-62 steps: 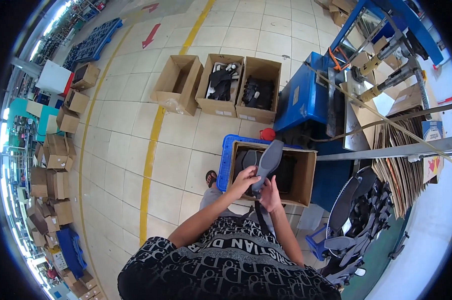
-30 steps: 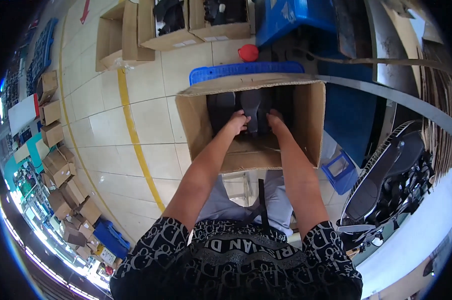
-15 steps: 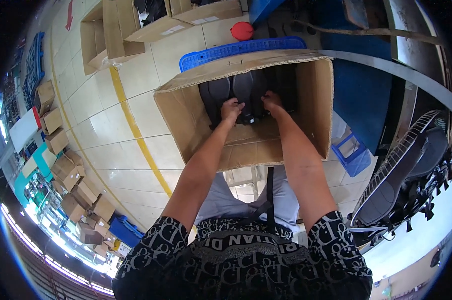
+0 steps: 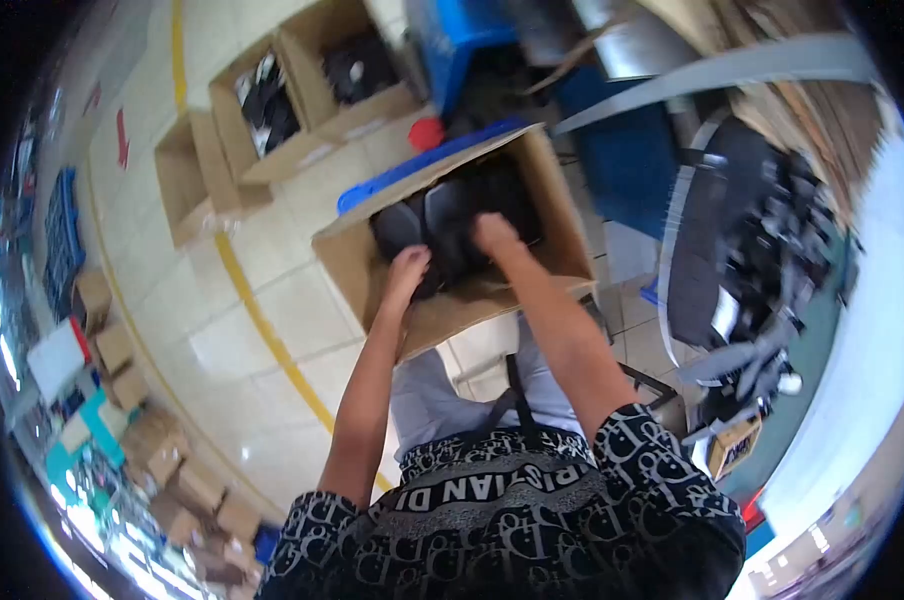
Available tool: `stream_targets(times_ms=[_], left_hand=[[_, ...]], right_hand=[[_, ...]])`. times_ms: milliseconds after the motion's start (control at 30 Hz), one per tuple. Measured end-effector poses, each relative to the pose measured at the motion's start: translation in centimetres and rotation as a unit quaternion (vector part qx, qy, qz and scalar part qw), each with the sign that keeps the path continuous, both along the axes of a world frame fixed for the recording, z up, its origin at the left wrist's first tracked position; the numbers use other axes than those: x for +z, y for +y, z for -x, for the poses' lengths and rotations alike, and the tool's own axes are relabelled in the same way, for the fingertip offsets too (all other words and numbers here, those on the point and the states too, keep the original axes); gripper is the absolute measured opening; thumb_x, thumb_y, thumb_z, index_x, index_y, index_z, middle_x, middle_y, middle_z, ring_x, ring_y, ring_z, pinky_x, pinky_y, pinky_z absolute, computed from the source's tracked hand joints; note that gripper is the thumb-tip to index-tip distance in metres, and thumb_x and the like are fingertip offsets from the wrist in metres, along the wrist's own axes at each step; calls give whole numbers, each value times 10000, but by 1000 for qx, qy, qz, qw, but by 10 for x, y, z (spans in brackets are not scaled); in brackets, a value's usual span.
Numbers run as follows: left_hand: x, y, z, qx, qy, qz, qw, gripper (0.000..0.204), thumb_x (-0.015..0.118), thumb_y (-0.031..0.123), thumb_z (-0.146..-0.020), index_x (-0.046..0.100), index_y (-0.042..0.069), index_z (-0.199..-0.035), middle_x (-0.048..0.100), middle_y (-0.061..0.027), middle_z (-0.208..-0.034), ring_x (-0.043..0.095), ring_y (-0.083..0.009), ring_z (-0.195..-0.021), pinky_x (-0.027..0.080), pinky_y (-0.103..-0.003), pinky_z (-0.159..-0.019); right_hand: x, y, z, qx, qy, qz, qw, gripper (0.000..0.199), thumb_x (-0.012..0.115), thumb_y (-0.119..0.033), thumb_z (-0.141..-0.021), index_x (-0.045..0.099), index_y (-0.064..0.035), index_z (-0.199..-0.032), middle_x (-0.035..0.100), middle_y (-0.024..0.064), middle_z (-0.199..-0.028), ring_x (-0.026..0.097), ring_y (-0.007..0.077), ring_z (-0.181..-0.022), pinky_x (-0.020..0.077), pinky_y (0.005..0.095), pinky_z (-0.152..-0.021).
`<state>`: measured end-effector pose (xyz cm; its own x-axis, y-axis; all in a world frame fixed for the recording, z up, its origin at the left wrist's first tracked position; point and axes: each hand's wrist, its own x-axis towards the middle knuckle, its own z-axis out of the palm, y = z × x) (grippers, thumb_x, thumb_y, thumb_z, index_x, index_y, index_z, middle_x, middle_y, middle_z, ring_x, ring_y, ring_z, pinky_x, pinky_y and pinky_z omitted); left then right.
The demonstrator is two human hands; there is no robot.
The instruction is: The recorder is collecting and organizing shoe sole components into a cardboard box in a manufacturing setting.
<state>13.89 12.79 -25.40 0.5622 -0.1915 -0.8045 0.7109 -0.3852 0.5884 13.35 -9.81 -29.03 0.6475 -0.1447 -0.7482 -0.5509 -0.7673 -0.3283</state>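
An open cardboard box (image 4: 442, 322) stands in front of me, tilted with its opening toward me. Inside, dark sole-shaped pieces with rounded ends (image 4: 450, 212) stand side by side in a row. My left hand (image 4: 409, 270) is at the near left edge of the pieces, its fingers curled together. Deeper in the box, my right hand (image 4: 495, 235) is closed against the dark pieces on the right, somewhat blurred. What lies between the fingers of either hand is hidden.
A blue plastic crate (image 4: 357, 198) shows behind the box. Farther left stand open cartons (image 4: 212, 195) with dark goods in some. A red round object (image 4: 426, 133) lies near a blue bin (image 4: 467, 40). At right is a rack of black strapped pieces (image 4: 717, 240).
My view has turned, so the box sits farther left and slanted, and the cartons and rack show more. Both hands remain inside the box, with the right slightly farther in than the left.
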Motion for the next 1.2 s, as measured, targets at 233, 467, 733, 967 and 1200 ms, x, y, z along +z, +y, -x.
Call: stream_targets(times_ms=[233,467,733,967,1200], left_hand=[[108,62,47,15,-41,73,996,282,587,215,-952,609,32,-1165,658,-49,-983,582,-81,-747,458,-218,-626],[176,16,55,-103,-63,104,987,313,552,287,-966,596,94,-1208,683,-49,-1101,624,-128,-893,468,-284,-787],[260,-111,30,-291,-157,256,908,339,566,236,-964,571,41,-1242,663,-80,-1138,615,-141,-949,476,-300,-820],[346,-192,39,-117,-30,472,873,332,585,213,-975,498,41,-1245,604,-88,-1215,586,-167,-1056,445,-291,-931],[354,-178,48,-98,-95,474,870,305,646,31,-894,505,44,-1163,610,-47,-1065,591,-137,-1002,472,-301,-925]], right_hand=[[319,-14,46,-162,-488,-85,854,200,578,-132,-922,649,-16,-1070,669,175,-987,655,343,-897,521,378,-787],[385,-133,148,-219,-404,242,854,297,660,-145,-843,592,-32,-1109,619,181,-1049,575,367,-980,469,447,-840],[374,-135,168,-320,-469,170,805,287,668,-119,-847,567,2,-1087,652,222,-982,623,387,-942,497,450,-781],[419,-54,176,-416,-566,-72,708,249,639,-196,-925,631,24,-1041,663,101,-834,580,110,-761,477,290,-688],[390,-118,227,-410,-370,449,702,395,630,-331,-912,548,49,-981,605,212,-939,599,362,-910,483,455,-782]])
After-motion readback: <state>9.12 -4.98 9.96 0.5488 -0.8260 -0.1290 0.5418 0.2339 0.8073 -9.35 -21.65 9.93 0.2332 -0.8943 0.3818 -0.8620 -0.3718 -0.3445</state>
